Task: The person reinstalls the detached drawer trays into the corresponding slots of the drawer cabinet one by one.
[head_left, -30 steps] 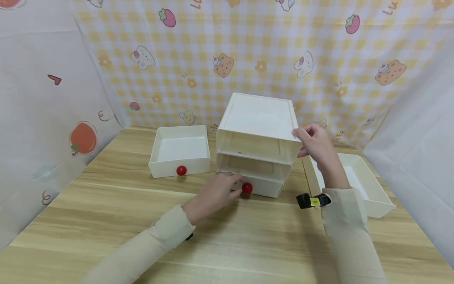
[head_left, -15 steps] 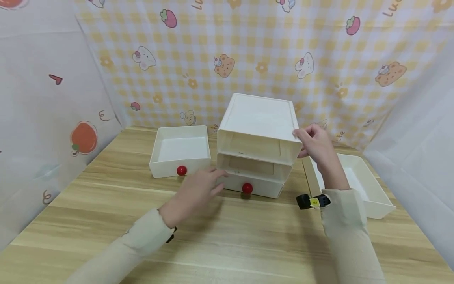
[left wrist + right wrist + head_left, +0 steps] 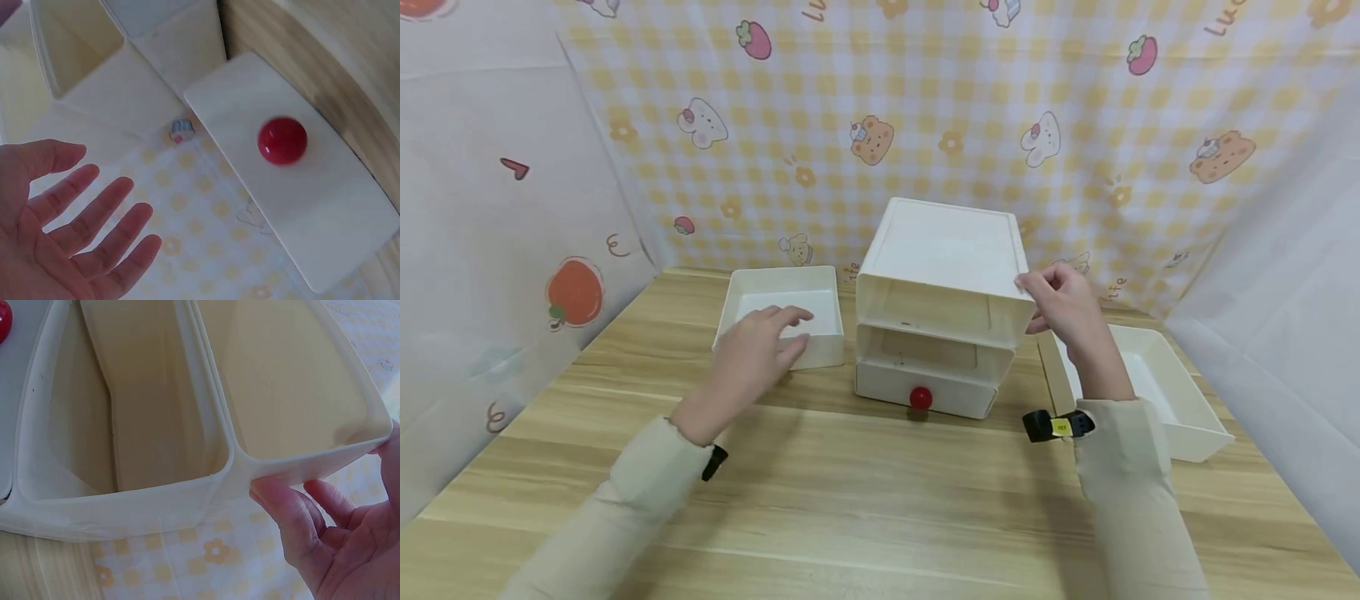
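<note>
A white drawer cabinet (image 3: 951, 246) stands mid-table, its two upper slots bare and its bottom drawer (image 3: 955, 398), with a red knob (image 3: 921, 397), pushed in. At the cabinet's upper right corner my right hand (image 3: 1066, 304) holds on, thumb at the top edge. In the right wrist view the fingers (image 3: 281, 500) bend against the side wall. My left hand (image 3: 752, 354), fingers spread and holding nothing, is over the front of a loose white drawer (image 3: 826, 350) on the left. That drawer's red knob (image 3: 282, 140) shows in the left wrist view but is hidden by the hand in the head view.
A second loose drawer (image 3: 1206, 442) lies right of the cabinet, partly behind my right forearm. Behind everything hangs a yellow checked cloth (image 3: 951, 92), and white cloths (image 3: 467, 208) close off the sides. The table (image 3: 850, 508) is light wood.
My left hand has moved away from the bottom drawer's knob, leftward to the loose left drawer. My right hand has stayed at the cabinet corner, and the cabinet and drawers have not moved.
</note>
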{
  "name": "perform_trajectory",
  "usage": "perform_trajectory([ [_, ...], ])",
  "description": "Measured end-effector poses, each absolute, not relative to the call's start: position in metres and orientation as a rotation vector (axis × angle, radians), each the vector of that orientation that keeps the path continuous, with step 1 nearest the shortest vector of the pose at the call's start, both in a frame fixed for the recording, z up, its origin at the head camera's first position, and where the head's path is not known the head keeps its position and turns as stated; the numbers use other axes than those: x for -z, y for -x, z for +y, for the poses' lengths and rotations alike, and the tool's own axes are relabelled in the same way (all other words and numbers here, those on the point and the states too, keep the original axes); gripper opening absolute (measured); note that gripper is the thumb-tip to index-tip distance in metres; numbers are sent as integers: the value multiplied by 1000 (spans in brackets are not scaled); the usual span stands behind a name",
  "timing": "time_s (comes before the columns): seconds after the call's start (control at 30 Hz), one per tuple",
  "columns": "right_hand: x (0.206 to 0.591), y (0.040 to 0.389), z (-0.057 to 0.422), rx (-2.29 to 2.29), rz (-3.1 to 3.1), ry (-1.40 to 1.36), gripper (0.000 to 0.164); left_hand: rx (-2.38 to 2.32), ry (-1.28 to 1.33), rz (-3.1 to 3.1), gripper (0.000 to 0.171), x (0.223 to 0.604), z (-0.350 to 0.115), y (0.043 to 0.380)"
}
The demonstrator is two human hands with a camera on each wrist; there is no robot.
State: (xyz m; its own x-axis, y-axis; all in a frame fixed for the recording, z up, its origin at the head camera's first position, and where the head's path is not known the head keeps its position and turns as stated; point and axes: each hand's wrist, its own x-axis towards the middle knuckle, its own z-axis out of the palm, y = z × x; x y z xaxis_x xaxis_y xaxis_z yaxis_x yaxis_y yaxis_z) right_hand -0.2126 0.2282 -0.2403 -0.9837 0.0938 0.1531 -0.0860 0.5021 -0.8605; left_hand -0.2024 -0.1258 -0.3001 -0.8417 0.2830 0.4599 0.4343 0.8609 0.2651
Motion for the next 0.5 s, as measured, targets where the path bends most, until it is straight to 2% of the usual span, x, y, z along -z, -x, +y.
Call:
perform_trajectory([
  [0.3,240,212,227,-1502,-2560,10,29,612,361,-2700,34,296,-164,225],
  [0.5,240,212,227,-1504,-2560,16,28,702,303,-2718,34,304,-188,240],
])
